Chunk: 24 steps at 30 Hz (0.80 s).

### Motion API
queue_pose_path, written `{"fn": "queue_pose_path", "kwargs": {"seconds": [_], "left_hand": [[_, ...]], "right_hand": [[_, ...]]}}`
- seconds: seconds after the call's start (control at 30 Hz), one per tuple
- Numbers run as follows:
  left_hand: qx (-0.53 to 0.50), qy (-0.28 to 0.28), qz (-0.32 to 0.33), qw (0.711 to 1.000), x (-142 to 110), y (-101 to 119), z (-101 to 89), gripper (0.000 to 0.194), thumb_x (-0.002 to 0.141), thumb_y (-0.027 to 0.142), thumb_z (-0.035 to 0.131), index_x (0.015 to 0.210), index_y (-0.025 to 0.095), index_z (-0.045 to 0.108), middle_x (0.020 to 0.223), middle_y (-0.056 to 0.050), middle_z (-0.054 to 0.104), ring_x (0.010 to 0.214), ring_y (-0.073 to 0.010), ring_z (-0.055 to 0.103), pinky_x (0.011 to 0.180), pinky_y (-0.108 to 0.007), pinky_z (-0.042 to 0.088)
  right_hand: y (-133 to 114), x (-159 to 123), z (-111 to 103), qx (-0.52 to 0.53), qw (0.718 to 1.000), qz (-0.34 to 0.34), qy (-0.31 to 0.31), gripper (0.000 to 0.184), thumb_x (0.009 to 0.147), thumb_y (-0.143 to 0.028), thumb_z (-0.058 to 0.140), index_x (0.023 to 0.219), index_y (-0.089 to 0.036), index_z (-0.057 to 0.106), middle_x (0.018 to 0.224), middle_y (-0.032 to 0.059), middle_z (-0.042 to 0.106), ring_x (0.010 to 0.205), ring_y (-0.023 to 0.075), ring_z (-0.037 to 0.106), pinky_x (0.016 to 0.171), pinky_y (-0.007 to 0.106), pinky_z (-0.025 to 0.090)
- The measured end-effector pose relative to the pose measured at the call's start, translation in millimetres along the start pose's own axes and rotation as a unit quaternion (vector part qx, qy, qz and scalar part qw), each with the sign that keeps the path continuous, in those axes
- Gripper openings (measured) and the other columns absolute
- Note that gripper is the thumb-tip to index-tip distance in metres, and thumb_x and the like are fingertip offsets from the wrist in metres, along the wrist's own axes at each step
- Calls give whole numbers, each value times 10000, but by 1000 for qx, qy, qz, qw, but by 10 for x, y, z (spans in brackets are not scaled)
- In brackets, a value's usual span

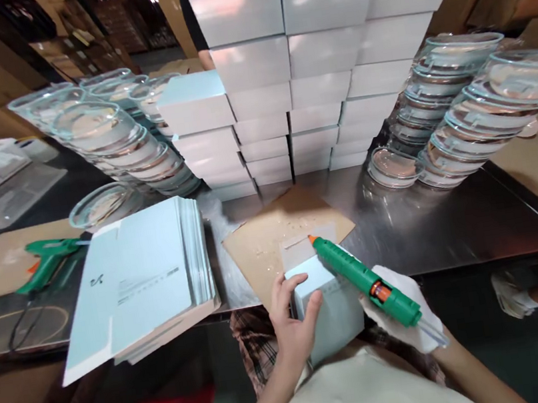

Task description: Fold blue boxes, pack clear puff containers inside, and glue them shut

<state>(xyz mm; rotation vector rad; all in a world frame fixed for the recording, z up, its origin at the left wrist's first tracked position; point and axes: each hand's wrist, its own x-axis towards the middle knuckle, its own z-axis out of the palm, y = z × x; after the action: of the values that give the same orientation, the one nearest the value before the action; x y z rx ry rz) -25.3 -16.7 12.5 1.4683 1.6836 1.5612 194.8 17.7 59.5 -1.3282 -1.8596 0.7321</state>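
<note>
My bare left hand (292, 322) grips the near left side of a pale blue box (334, 319), thumb and fingers bent round its edge. The box is tilted at the table's front edge, its white end flap (301, 250) lying out over a brown cardboard sheet (260, 243). In a white glove, my right hand (406, 309) is closed round a green glue gun (360, 272). A clear glue stick pokes out of its back end. The gun's orange nozzle is just above the flap; whether it touches cannot be made out.
Flat pale blue cartons (142, 267) lie stacked at the left, beside a second green glue gun (50, 261). White boxes (259, 102) form a wall at the back. Stacks of clear round containers stand left (123, 142) and right (459, 119). A person (194, 24) stands behind the boxes.
</note>
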Motion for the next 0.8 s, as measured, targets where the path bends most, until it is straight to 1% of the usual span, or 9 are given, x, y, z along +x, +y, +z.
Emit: {"fn": "queue_pose_path", "kwargs": {"seconds": [0.07, 0.13, 0.27, 0.37, 0.47, 0.57, 0.67, 0.73, 0.8], "left_hand": [[-6, 6, -17, 1000, 9, -23, -22, 228, 916, 412, 767, 1089, 265, 774, 1145, -68, 750, 1242, -272, 638, 1027, -365, 500], [-19, 13, -38, 999, 22, -44, -43, 240, 902, 435, 776, 1071, 265, 781, 1146, -67, 736, 1222, -269, 640, 1007, -350, 496], [-54, 28, -87, 994, 52, -72, -79, 273, 880, 470, 786, 1050, 256, 780, 1188, -67, 691, 1170, -260, 643, 957, -322, 482], [-81, 30, -105, 991, 82, -76, -108, 296, 876, 485, 777, 1051, 246, 769, 1192, -66, 668, 1137, -253, 635, 950, -317, 471], [-109, 39, -105, 988, 119, -60, -153, 307, 870, 493, 779, 1034, 234, 761, 1142, -61, 661, 1073, -236, 636, 901, -296, 481], [-137, 48, -102, 984, 144, -30, -198, 309, 856, 501, 794, 1009, 234, 757, 1089, -45, 660, 984, -209, 645, 836, -268, 487], [-150, 38, -106, 982, 142, -6, -209, 340, 842, 537, 803, 997, 238, 760, 1084, -45, 671, 999, -217, 653, 860, -277, 487], [-155, 18, -108, 982, 132, 2, -190, 377, 824, 574, 810, 981, 235, 763, 1089, -57, 688, 1066, -248, 651, 915, -303, 483], [-164, -1, -106, 981, 123, 3, -155, 404, 813, 602, 811, 961, 230, 757, 1107, -78, 706, 1166, -289, 640, 971, -337, 478]], "right_hand": [[132, -32, -112, 29, 998, 48, 13, 219, 813, -363, 734, 735, -234, 575, 668, 8, 641, 570, 169, 608, 561, 291, 515], [270, -10, -194, 77, 988, 136, 16, 249, 765, -422, 778, 732, -234, 617, 612, 11, 643, 542, 186, 601, 532, 312, 513], [482, 312, -137, 217, 919, 329, 5, 323, 711, -510, 774, 709, -202, 676, 535, 18, 626, 457, 156, 527, 437, 283, 418], [606, 692, 19, 310, 862, 400, -8, 360, 764, -501, 690, 883, -162, 712, 727, 71, 748, 427, 118, 495, 407, 254, 380], [720, 935, 26, 255, 863, 434, -46, 402, 898, -507, 562, 840, -141, 717, 779, 140, 773, 475, 150, 569, 471, 279, 469], [714, 962, -138, 149, 895, 420, -26, 373, 879, -486, 662, 675, -176, 704, 662, 109, 732, 594, 206, 661, 554, 284, 511], [473, 895, -206, 61, 955, 288, 43, 242, 772, -445, 806, 825, -209, 793, 866, 81, 803, 846, 238, 734, 755, 309, 568], [240, 879, -118, 120, 972, 201, -20, 418, 753, -482, 827, 1061, -200, 813, 1070, 92, 817, 989, 259, 744, 895, 367, 582], [55, 904, 17, 237, 943, 183, -144, 565, 727, -532, 851, 1145, -156, 793, 1126, 113, 808, 1012, 273, 751, 939, 407, 591]]}}
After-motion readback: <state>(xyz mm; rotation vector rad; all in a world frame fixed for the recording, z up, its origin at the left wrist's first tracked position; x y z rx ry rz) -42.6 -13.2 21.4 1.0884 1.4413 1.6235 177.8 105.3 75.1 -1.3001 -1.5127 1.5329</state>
